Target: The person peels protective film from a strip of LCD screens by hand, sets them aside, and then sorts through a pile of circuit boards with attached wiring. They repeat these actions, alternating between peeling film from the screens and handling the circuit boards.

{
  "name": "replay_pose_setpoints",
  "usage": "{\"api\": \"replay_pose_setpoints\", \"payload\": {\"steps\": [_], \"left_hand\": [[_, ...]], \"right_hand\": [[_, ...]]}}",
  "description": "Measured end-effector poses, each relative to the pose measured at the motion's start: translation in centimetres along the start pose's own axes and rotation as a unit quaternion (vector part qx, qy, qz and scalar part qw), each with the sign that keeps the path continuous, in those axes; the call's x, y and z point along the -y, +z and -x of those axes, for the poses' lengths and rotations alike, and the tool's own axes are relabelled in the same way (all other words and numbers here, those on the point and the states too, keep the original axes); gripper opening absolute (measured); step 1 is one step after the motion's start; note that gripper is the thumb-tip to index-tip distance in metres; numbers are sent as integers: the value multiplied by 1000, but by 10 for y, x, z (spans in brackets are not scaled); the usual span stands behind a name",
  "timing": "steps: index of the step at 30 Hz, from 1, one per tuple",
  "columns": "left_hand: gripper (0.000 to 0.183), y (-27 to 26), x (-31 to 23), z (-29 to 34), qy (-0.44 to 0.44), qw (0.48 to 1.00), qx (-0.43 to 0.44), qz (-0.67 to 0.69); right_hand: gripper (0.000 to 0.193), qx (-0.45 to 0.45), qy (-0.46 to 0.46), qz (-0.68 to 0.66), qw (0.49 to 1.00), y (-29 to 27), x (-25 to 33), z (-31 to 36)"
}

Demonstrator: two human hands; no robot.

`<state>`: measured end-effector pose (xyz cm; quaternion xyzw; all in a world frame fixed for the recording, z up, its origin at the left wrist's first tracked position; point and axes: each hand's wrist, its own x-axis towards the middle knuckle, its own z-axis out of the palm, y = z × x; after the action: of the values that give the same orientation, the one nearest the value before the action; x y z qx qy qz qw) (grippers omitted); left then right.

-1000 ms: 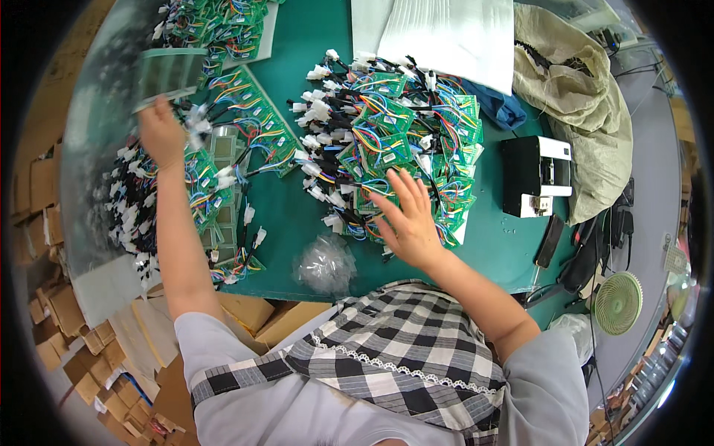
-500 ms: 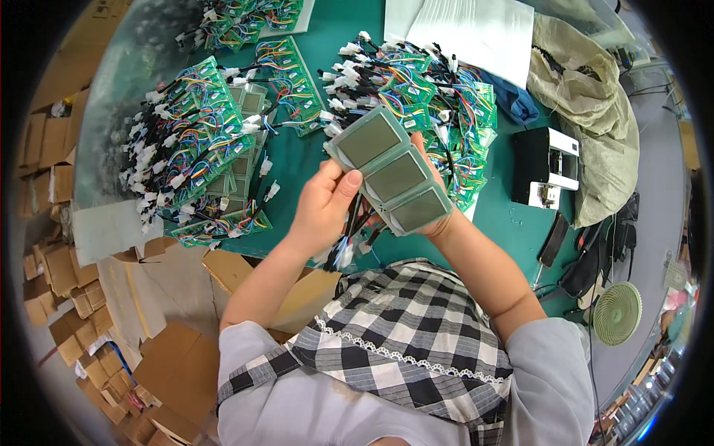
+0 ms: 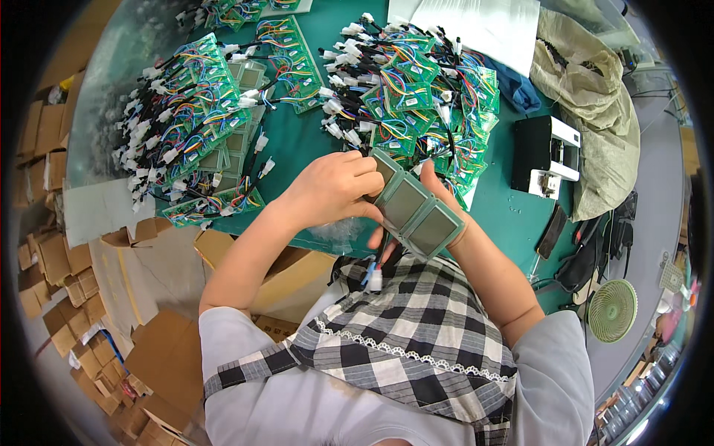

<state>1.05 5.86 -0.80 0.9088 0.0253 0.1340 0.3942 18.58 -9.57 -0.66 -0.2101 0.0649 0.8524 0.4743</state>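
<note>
A green display board point(image 3: 407, 205) with a row of grey screens hangs tilted in front of my apron. My right hand point(image 3: 448, 202) supports it from beneath and along its right side, the thumb standing up by the far edge. Curled over the board's upper left end is my left hand point(image 3: 338, 187), its fingers closed and hiding part of a screen. What its fingertips pinch there is hidden. A bundle of dark wires with a white connector point(image 3: 375, 281) dangles below the board. Just beyond my hands lies a pile of wired circuit boards point(image 3: 405, 93).
Another pile of wired boards point(image 3: 201, 104) lies at the left of the green table point(image 3: 297, 141). White foam sheets point(image 3: 476, 30), a woven sack point(image 3: 595, 111), a black-and-white device point(image 3: 545, 157) and a small green fan point(image 3: 612, 311) stand farther right. Cardboard boxes point(image 3: 167, 357) fill the lower left.
The display board has come nearer my body and a little right, turning steeper. My left hand has shifted from gripping its left edge with the thumb to curling over its upper end.
</note>
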Motion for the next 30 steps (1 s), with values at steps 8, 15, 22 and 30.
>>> {"api": "replay_pose_setpoints", "payload": {"steps": [8, 15, 22, 30], "left_hand": [[31, 5, 5, 1, -13, 999, 8, 34], [24, 10, 2, 6, -21, 998, -25, -54], [13, 77, 43, 110, -23, 948, 28, -315], [18, 68, 20, 65, -125, 991, 33, -28]], "right_hand": [[66, -13, 17, 46, 999, -4, 4, -5], [70, -27, 44, -3, 999, -14, 6, -4], [74, -70, 15, -69, 995, -51, 17, 5], [71, -122, 8, -38, 992, -38, 17, -4]]}}
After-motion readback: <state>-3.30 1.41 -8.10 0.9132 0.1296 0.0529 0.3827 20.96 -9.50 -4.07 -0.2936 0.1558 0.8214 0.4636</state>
